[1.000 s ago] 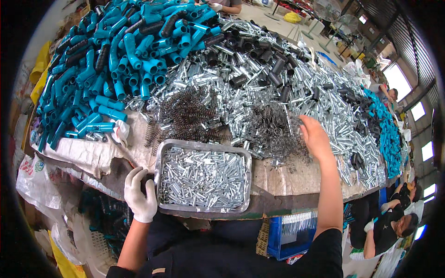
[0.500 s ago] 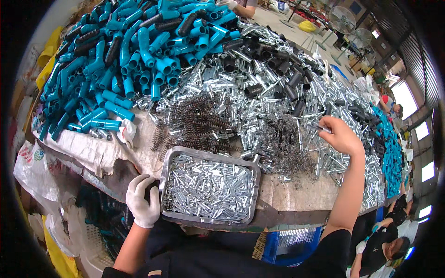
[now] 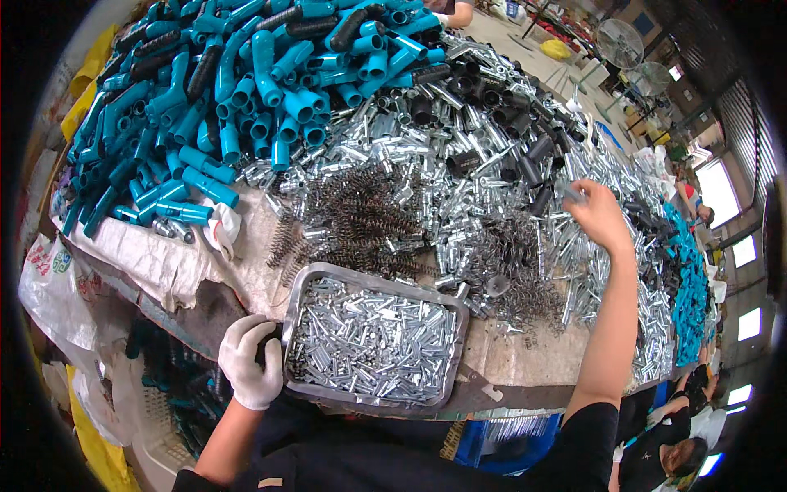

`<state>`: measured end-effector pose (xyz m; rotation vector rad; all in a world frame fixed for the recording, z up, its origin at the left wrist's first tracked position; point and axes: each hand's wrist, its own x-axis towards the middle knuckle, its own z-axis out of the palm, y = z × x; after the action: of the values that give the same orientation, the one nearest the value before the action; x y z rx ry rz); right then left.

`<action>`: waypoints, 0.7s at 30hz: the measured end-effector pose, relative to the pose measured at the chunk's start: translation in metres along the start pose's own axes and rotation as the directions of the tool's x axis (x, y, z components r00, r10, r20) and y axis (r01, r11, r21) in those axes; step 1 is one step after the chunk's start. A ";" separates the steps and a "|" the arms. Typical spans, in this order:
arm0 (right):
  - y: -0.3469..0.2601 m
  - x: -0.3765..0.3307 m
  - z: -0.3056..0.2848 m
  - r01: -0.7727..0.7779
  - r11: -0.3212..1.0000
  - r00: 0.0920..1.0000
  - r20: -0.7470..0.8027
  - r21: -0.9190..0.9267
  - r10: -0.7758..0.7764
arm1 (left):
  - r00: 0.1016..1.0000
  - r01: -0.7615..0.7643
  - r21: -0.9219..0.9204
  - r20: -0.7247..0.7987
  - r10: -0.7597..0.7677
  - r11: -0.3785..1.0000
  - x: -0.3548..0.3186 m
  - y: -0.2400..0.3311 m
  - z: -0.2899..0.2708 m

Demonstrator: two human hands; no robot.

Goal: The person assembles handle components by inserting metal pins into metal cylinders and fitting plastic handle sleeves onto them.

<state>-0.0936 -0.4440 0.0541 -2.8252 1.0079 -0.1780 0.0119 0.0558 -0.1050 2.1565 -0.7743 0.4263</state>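
Note:
My right hand (image 3: 602,215), bare, is above the pile of silvery metal tubes (image 3: 586,254) on the right. Its fingers pinch a small silvery metal part (image 3: 575,195), blurred by motion. My left hand (image 3: 250,362), in a white glove, is at the left side of a grey metal tray (image 3: 461,348). Its fingers are loosely curved, thumb apart, with nothing visible between them. Many short silvery pins (image 3: 373,340) fill the tray. Behind it lie dark coil springs (image 3: 361,209), with more springs (image 3: 520,271) to the right. A blurred round silvery thing (image 3: 497,285) shows over these.
Teal angled plastic handles (image 3: 270,74) are heaped at the far left, with black sleeves (image 3: 533,160) in the middle. A white cloth (image 3: 164,262) covers the left table edge. Below the table are a blue crate (image 3: 508,447) and a white basket (image 3: 164,439). Other people work at right.
My right hand has risen slightly with the metal part in its fingers. A blurred round thing now shows over the right-hand springs. My left hand stays beside the tray; the view has shifted a little.

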 end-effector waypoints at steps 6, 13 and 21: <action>0.038 0.077 0.049 0.036 0.988 0.974 -0.214 -0.150 -0.068 | 0.999 0.010 -0.050 0.032 -0.009 0.999 0.002 -0.001 -0.003; 0.025 0.082 0.082 -0.021 0.886 0.961 -0.255 -0.463 -0.110 | 0.999 -0.036 -0.056 -0.032 0.034 0.998 0.005 -0.001 -0.002; 0.035 0.065 0.077 -0.178 0.876 0.963 -0.261 -0.448 0.063 | 0.998 -0.044 -0.060 -0.043 0.042 0.997 0.000 -0.004 -0.004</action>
<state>-0.0530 -0.5055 -0.0228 -3.2110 1.4540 -0.3040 0.0141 0.0610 -0.1049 2.0712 -0.8016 0.4629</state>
